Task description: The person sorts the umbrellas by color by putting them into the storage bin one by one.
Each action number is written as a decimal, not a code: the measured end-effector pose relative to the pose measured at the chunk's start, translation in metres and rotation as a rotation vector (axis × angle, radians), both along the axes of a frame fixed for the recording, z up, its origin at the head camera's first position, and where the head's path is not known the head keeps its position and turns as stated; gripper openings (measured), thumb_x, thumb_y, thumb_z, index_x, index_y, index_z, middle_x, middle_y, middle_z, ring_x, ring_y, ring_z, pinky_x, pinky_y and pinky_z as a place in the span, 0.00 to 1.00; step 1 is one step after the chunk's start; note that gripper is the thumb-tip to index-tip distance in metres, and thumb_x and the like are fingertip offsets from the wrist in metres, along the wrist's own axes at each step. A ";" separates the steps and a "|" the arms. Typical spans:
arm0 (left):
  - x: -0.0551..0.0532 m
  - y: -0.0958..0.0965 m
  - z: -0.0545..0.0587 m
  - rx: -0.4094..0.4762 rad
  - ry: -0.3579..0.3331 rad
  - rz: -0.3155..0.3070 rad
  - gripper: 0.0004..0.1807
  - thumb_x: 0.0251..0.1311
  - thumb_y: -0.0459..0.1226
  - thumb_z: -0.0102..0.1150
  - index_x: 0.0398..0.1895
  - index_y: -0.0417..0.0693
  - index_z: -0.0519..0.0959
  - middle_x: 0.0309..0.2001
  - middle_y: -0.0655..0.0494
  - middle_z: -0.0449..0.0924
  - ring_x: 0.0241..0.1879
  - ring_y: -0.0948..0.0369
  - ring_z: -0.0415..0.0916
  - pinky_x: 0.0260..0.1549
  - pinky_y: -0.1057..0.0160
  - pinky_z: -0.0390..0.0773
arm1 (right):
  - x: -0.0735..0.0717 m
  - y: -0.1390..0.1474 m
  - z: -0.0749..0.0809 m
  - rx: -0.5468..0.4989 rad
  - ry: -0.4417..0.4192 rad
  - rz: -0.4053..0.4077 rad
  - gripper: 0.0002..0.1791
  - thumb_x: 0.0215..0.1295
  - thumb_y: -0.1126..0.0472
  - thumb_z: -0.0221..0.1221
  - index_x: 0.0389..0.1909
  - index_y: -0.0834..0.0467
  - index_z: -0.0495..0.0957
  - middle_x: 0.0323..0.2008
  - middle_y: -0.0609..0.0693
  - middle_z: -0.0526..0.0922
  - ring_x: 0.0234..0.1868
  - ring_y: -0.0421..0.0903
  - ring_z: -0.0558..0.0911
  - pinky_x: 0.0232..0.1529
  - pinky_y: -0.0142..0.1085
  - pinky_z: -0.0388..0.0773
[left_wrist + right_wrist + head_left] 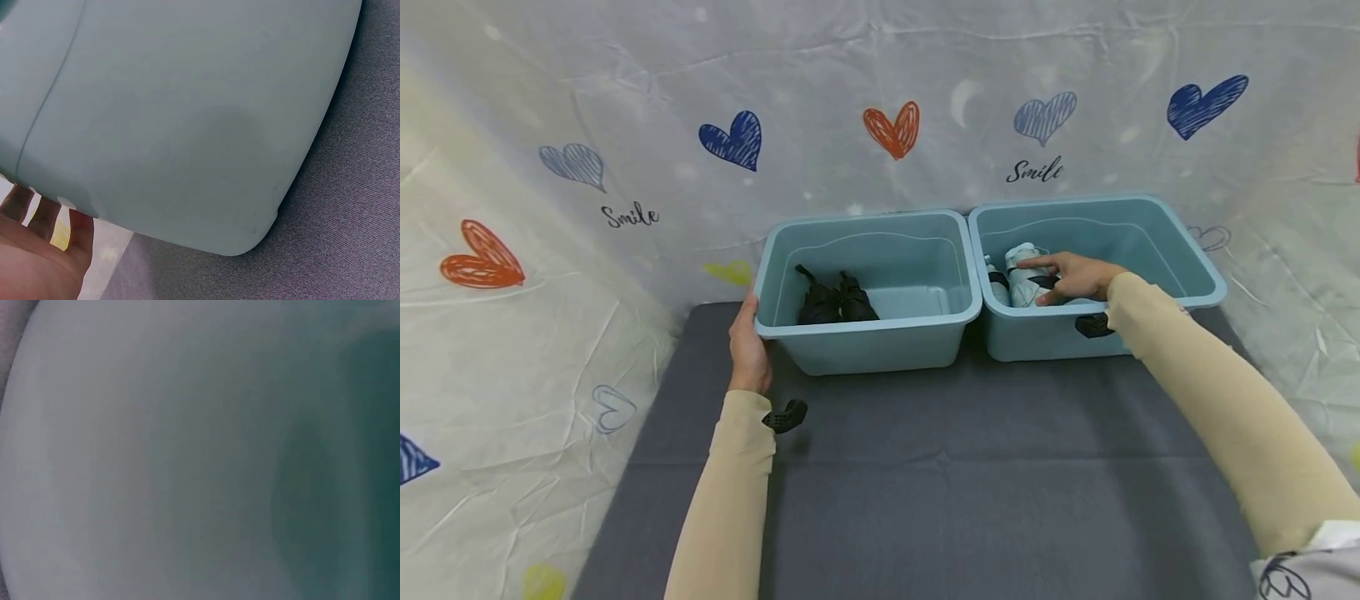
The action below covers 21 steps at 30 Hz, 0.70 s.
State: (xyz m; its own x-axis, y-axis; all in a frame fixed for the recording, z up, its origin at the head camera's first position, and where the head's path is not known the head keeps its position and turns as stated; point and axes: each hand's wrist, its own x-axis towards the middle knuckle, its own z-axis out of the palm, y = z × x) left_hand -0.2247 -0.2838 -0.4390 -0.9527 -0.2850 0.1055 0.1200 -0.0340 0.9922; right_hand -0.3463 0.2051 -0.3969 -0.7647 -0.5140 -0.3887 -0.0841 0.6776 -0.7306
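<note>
My right hand (1071,277) reaches into the right light-blue bin (1097,333), index finger extended across a pale blue rolled bundle (1021,254) with a black band. It looks like a folded umbrella. A second pale blue bundle (997,285) lies just left of it. My left hand (748,350) rests against the outer left end of the left light-blue bin (865,350), its fingers along the wall. In the left wrist view, the fingers (44,215) pass partly behind the bin. Two black bundles (838,302), resembling folded umbrellas, lie inside the left bin.
Both bins stand side by side at the back of a table with a dark grey cloth (925,483). Behind them hangs a pale curtain (820,83) printed with hearts. The right wrist view shows mostly a blurred bin wall (156,456).
</note>
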 end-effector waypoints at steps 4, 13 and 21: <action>0.000 0.000 0.001 0.008 0.006 -0.013 0.28 0.83 0.46 0.31 0.82 0.54 0.54 0.81 0.61 0.48 0.79 0.64 0.44 0.75 0.61 0.48 | 0.000 -0.003 0.000 0.008 0.002 0.010 0.44 0.69 0.72 0.60 0.81 0.62 0.50 0.74 0.73 0.51 0.70 0.68 0.61 0.50 0.50 0.75; -0.001 -0.001 0.002 0.005 0.019 -0.009 0.28 0.83 0.47 0.32 0.81 0.55 0.54 0.81 0.62 0.49 0.78 0.65 0.45 0.75 0.61 0.49 | -0.001 -0.005 0.000 -0.011 -0.044 0.016 0.46 0.71 0.73 0.57 0.82 0.60 0.42 0.71 0.74 0.58 0.62 0.66 0.76 0.53 0.48 0.80; 0.001 0.000 0.002 -0.019 0.008 -0.003 0.26 0.83 0.49 0.32 0.80 0.61 0.58 0.79 0.65 0.52 0.78 0.66 0.47 0.75 0.60 0.49 | 0.005 -0.005 0.004 -0.097 -0.017 -0.067 0.39 0.75 0.69 0.55 0.80 0.65 0.47 0.69 0.75 0.60 0.64 0.71 0.72 0.58 0.59 0.76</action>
State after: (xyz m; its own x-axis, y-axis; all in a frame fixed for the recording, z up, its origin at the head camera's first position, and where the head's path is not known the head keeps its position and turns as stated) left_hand -0.2234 -0.2841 -0.4367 -0.9526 -0.2803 0.1181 0.1274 -0.0153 0.9917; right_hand -0.3414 0.2005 -0.3928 -0.7921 -0.4981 -0.3529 -0.0283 0.6075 -0.7938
